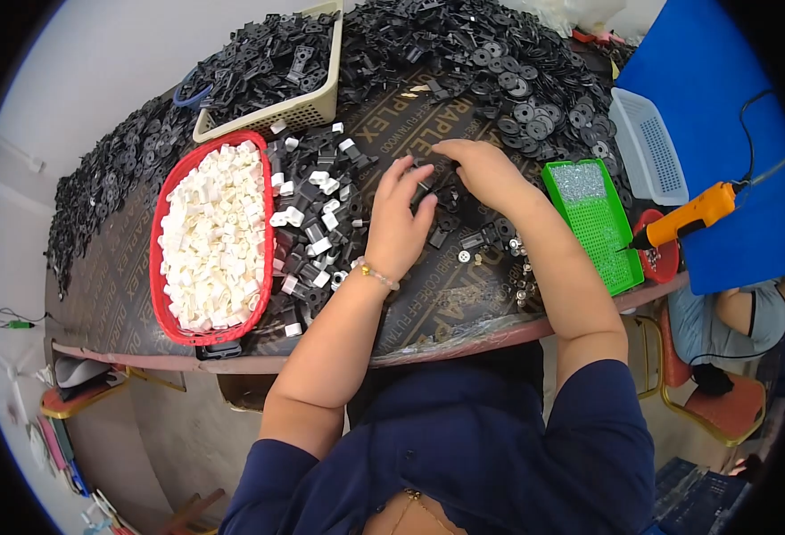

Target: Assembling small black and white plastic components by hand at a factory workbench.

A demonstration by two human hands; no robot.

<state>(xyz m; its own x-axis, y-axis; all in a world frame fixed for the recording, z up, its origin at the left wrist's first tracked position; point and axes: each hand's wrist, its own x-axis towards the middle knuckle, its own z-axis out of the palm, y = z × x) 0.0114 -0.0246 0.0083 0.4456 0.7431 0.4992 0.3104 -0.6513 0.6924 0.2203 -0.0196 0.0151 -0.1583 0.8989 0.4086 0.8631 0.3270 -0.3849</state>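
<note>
My left hand (397, 221) is over the middle of the table, its fingers spread apart beside small black plastic parts (447, 219). My right hand (483, 171) is just to the right, its forefinger stretched toward the left hand; its other fingertips are mostly hidden. No held piece can be made out in either hand. Left of my left hand lies a heap of black parts with white pieces (318, 242) fitted to some. A red basket (268, 192) full of small white plastic pieces stands further left.
A cream basket (314, 109) of black parts stands at the back, amid large black heaps (535, 116). To the right are a green tray (596, 223) of small metal bits, a pale basket (649, 147), a red bowl (663, 259) and an orange electric screwdriver (696, 214). Metal pieces (519, 272) lie near my right forearm.
</note>
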